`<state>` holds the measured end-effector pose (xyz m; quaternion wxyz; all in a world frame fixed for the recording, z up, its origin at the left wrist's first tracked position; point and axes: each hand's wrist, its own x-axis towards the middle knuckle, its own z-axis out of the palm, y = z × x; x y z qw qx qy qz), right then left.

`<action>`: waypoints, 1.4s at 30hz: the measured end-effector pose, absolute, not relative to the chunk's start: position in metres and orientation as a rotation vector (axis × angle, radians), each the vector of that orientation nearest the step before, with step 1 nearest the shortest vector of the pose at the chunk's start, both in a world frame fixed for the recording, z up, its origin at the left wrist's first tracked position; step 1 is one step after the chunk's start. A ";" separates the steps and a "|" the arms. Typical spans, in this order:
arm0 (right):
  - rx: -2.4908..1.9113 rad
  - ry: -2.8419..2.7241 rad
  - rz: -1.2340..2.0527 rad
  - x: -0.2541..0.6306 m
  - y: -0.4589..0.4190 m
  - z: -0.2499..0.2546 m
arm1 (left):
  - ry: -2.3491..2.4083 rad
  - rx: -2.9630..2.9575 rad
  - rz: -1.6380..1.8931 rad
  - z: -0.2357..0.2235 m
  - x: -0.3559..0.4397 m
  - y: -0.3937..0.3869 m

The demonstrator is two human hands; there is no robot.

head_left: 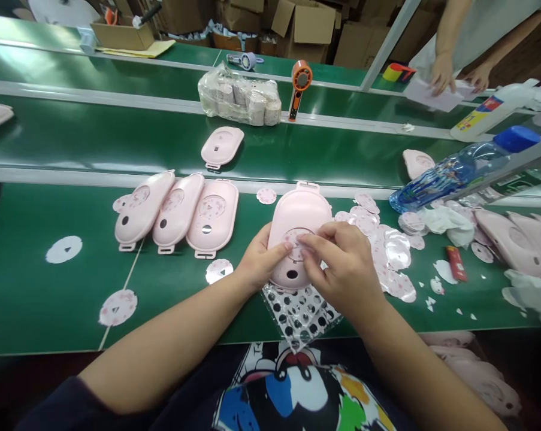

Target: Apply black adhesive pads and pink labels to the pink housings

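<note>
My left hand (263, 257) is closed round the left edge of a pink plastic cover (299, 209), its thumb lying on the front. A round floral sticker (292, 242) sits in the cover's circular recess. The fingers of my right hand (342, 263) are bent together, thumb and index finger at the sticker's right side. Below the recess shows a black oval spot. Under the cover, a clear bag of sheets with black dots (299, 320) lies on the green bench. Loose round stickers (364, 221) are heaped beside my right hand.
Several pink covers (214, 215) lie left, with single stickers (118, 307) nearby. Another cover (223, 146) is on the green belt beyond. Further back are a bagged bundle (238, 99) and an orange handheld fan (301, 81). A water bottle (459, 170) leans right; a co-worker's hands (444, 73) handle white sheets.
</note>
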<state>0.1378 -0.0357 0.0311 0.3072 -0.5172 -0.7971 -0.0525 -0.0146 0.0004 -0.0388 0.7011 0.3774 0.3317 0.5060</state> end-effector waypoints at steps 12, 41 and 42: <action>-1.403 -2.183 -0.180 0.130 -0.028 0.028 | 0.907 0.967 1.114 -0.035 -0.014 -0.001; -1.323 -1.302 1.275 0.145 -0.037 0.016 | 0.855 0.752 1.223 -0.012 0.000 -0.024; -1.287 -1.268 1.292 0.145 -0.037 0.016 | 0.876 0.769 1.213 -0.008 0.001 -0.026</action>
